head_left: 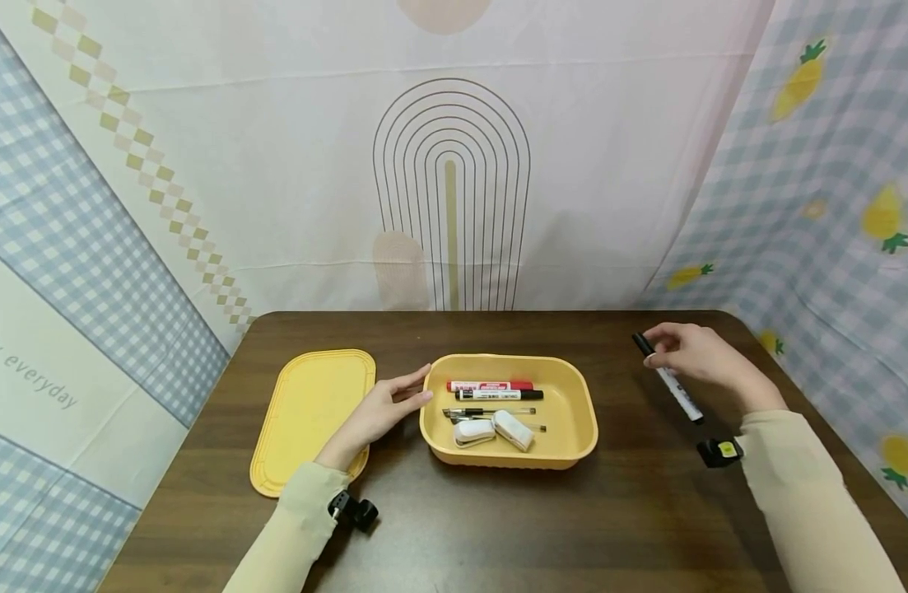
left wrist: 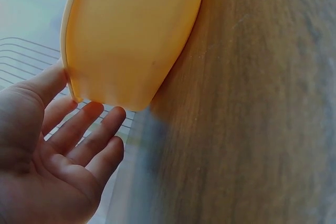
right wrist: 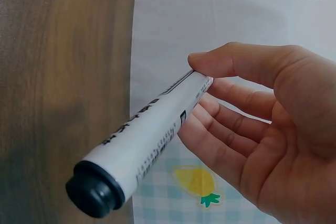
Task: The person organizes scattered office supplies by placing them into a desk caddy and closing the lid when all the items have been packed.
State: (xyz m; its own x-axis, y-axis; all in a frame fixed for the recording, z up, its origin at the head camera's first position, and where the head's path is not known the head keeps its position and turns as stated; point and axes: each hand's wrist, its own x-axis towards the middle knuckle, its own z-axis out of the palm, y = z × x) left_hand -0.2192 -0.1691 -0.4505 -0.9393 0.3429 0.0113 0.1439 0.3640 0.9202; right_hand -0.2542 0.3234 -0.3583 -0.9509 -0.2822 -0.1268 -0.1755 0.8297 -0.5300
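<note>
light, stiff, smooth-barrelled black-capped marker [head_left: 668,380], pinched mid-barrel by right hand [head_left: 696,354], likely slippery. left hand [head_left: 378,410], fingers straight and together, touching yellow tray [head_left: 583,428].

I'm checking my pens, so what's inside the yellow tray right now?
Inside the yellow tray lie a red marker, a black marker, two thin pens and two white cases. Anything beneath them is hidden.
</note>
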